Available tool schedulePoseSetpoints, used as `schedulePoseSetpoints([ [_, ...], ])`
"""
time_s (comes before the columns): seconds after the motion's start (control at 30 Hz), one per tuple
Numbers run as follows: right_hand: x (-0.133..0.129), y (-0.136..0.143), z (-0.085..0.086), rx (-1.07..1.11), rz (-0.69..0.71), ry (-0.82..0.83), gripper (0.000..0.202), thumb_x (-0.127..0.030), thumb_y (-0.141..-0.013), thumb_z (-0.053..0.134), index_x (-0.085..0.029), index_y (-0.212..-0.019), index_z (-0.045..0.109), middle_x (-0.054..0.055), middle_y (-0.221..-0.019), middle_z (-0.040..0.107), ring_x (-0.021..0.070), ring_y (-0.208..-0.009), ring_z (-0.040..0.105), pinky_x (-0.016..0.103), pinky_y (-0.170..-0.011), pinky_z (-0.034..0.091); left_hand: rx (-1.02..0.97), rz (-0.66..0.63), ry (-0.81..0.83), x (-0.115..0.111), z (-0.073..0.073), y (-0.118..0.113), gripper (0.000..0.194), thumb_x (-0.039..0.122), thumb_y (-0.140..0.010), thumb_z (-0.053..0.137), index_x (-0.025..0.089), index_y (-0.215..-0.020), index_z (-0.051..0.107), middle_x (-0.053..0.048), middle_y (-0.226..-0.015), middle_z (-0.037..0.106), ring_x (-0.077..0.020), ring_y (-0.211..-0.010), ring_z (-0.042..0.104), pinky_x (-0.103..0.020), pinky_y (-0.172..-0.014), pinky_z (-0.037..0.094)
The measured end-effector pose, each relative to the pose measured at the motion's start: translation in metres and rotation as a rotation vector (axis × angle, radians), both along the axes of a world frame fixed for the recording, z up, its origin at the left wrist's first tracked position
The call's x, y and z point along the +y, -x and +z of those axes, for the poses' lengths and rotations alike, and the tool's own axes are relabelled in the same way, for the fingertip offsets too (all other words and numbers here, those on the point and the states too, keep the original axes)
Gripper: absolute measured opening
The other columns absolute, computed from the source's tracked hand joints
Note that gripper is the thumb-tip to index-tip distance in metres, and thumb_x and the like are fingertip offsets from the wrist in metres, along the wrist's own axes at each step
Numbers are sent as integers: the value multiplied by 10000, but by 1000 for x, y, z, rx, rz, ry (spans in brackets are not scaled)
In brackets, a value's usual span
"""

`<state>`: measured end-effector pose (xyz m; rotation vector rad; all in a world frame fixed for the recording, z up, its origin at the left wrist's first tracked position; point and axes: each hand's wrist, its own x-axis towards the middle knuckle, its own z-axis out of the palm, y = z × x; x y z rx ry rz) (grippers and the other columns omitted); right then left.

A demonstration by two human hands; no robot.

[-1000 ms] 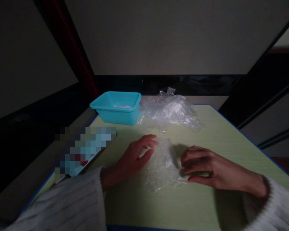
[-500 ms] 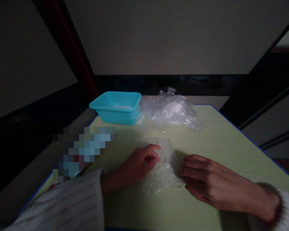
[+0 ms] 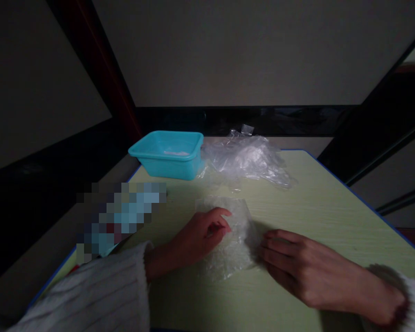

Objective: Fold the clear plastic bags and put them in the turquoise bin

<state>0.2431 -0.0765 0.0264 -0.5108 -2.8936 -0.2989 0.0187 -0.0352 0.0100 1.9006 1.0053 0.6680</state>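
A clear plastic bag (image 3: 240, 258) lies flat and slightly wrinkled on the table, in front of me. My left hand (image 3: 202, 233) rests over its left part, with thumb and index finger curved and a gap between them; nothing shows in the gap. At the bag's right edge is my right hand (image 3: 297, 267), its fingers bent and held close together. The right thumb and whatever those fingertips may hold are hidden from view.
A turquoise plastic basin (image 3: 173, 168) with something pale inside stands at the table's back left. Beside it lies a heap of crumpled clear plastic bags (image 3: 252, 159). A blurred-out light blue object (image 3: 134, 214) lies left on the pale green table (image 3: 318, 193), near its blue edge.
My right hand has shifted slightly down, and its thumb has gone out of sight. The bag's lower right corner no longer stretches out to it. My left hand stays where it was.
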Motion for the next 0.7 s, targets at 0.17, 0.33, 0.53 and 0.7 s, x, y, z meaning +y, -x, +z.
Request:
schedulePoseSetpoints([
  [0.17, 3, -2, 0, 7, 20, -27, 293, -118, -897, 410, -165, -680, 602, 55, -732, 625, 172, -708, 551, 344, -718, 441, -11, 7, 6, 0, 0, -1, 289, 98, -749, 458, 102, -1021, 554, -55, -812, 698, -131, -701, 622, -206, -608, 441],
  [0.33, 4, -3, 3, -3, 22, -40, 298, -140, -914, 388, -161, -727, 619, 55, -757, 643, 175, -725, 579, 345, -726, 471, -24, 3, -4, 0, 0, -1, 214, 141, -752, 459, 114, -927, 578, -55, -782, 690, -139, -690, 619, -220, -617, 445],
  [0.53, 6, -3, -4, 69, 10, -103, 290, -129, -919, 374, -98, -916, 663, 99, -958, 690, 197, -918, 620, 323, -873, 485, -20, 11, 21, 0, 1, -1, 137, 114, -740, 460, 140, -799, 580, -53, -819, 690, -140, -735, 629, -227, -668, 460],
  [0.7, 8, -3, -12, 98, -31, -98, 283, -123, -913, 378, -87, -918, 659, 127, -1032, 682, 209, -964, 631, 329, -912, 493, -6, 7, 38, 0, 2, -1, 160, 92, -742, 455, 136, -827, 582, -57, -845, 689, -143, -765, 633, -227, -681, 464],
])
